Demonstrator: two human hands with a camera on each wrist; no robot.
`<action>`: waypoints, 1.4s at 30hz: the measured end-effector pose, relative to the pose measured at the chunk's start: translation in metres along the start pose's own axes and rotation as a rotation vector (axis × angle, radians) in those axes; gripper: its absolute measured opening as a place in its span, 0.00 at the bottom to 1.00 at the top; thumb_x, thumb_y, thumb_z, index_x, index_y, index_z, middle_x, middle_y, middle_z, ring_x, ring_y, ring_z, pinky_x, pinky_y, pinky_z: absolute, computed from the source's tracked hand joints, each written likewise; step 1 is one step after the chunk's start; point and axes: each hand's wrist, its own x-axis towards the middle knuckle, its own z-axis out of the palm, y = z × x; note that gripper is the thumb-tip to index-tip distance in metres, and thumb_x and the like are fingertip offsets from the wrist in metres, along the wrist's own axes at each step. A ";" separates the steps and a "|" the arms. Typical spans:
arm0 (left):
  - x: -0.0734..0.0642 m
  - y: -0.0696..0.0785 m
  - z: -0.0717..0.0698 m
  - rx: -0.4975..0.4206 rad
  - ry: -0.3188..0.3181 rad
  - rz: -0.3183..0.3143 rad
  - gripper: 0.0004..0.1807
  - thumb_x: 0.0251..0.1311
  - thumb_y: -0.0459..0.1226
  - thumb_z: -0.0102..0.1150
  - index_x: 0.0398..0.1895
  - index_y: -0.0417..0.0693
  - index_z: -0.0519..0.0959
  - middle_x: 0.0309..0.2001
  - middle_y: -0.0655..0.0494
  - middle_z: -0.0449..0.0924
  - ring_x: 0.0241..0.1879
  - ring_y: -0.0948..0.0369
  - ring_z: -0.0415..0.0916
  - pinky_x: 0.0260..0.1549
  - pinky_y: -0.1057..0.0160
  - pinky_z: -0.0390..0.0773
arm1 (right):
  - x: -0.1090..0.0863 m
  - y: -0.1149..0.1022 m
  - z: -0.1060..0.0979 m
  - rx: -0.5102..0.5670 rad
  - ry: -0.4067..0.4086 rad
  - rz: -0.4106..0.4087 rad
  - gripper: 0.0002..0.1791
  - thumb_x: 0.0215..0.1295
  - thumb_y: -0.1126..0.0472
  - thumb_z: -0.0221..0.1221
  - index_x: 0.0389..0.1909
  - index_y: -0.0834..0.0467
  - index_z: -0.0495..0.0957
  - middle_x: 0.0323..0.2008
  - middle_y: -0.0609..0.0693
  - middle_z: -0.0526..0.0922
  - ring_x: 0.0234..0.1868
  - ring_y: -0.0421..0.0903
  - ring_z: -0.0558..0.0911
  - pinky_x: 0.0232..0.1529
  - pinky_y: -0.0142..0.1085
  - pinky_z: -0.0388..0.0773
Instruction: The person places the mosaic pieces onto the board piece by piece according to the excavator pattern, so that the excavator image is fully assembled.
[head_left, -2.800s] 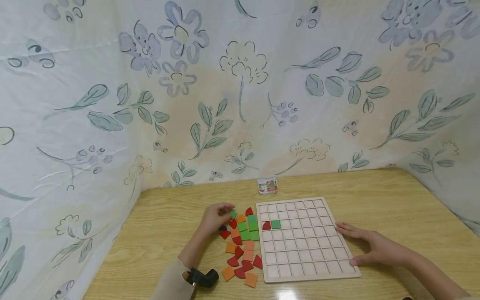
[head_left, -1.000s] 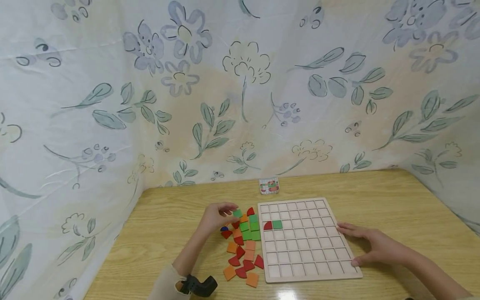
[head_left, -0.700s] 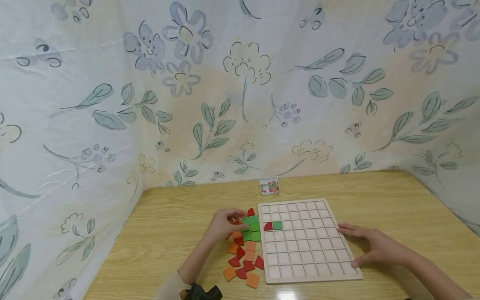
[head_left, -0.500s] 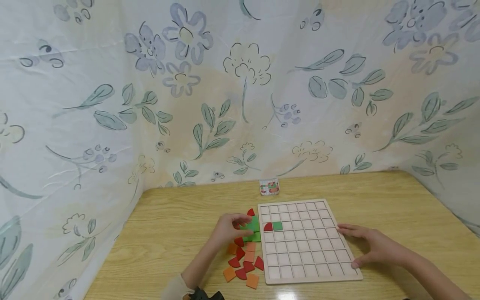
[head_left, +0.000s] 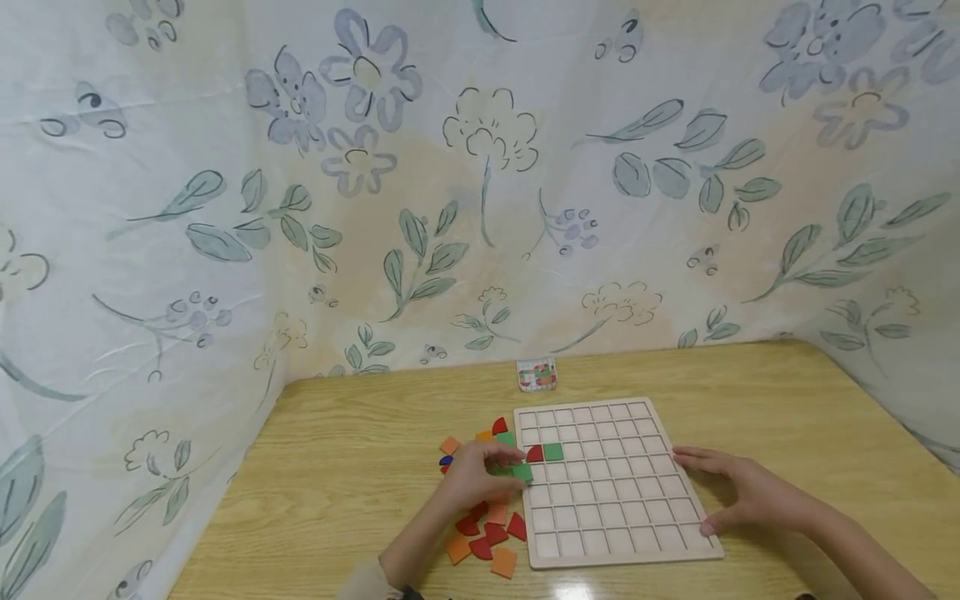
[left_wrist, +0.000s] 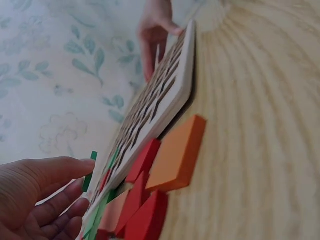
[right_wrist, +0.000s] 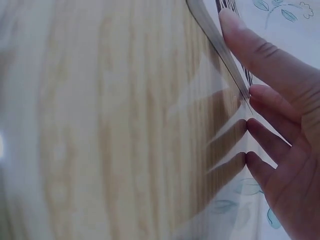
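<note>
My left hand (head_left: 474, 477) pinches a green square tile (head_left: 522, 473) between thumb and fingers, at the left edge of the pale gridded wooden board (head_left: 622, 512). In the left wrist view that tile (left_wrist: 89, 172) is seen edge-on at the thumb tip. On the board, a red quarter-circle tile (head_left: 535, 454) and a green square tile (head_left: 553, 452) sit side by side in one row near the left edge. My right hand (head_left: 746, 493) rests along the board's right edge, fingers spread and relaxed, thumb tip on the near corner. Several loose tiles beneath my left hand are partly hidden.
Left of the board lie several loose tiles, among them a red quarter-circle (head_left: 516, 526), an orange square (head_left: 503, 562) and a blue piece (head_left: 446, 460). A small printed card (head_left: 537, 375) lies behind the board. Floral cloth (head_left: 480, 183) hangs at the table's back.
My left hand has carried the green square tile from the far left of the pile, right and nearer, to the board's left edge. The right hand has stayed in place.
</note>
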 end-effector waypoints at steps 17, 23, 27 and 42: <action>0.001 0.007 0.023 0.113 0.020 0.019 0.14 0.45 0.40 0.71 0.39 0.54 0.84 0.34 0.65 0.80 0.34 0.67 0.71 0.34 0.70 0.72 | -0.004 0.004 0.000 0.036 -0.002 -0.043 0.47 0.41 0.46 0.69 0.63 0.62 0.65 0.65 0.49 0.64 0.61 0.18 0.48 0.54 0.09 0.40; 0.001 0.002 0.022 0.218 0.063 0.072 0.12 0.49 0.39 0.68 0.40 0.55 0.84 0.37 0.65 0.81 0.35 0.67 0.71 0.36 0.69 0.73 | -0.002 0.004 0.005 0.032 -0.002 -0.062 0.46 0.42 0.47 0.69 0.63 0.62 0.65 0.64 0.54 0.66 0.61 0.19 0.48 0.55 0.10 0.41; 0.000 0.000 0.018 0.245 0.069 0.076 0.12 0.49 0.39 0.68 0.40 0.53 0.84 0.37 0.63 0.81 0.36 0.66 0.72 0.37 0.68 0.73 | 0.002 0.003 0.007 0.032 -0.018 -0.048 0.46 0.43 0.45 0.68 0.64 0.60 0.65 0.63 0.58 0.65 0.62 0.20 0.49 0.55 0.10 0.40; 0.004 -0.001 0.021 0.223 0.060 0.123 0.13 0.49 0.39 0.68 0.40 0.51 0.84 0.39 0.61 0.82 0.37 0.66 0.74 0.38 0.68 0.74 | -0.003 0.003 0.000 0.048 -0.062 0.040 0.48 0.43 0.44 0.67 0.65 0.58 0.63 0.65 0.58 0.63 0.61 0.19 0.46 0.52 0.10 0.39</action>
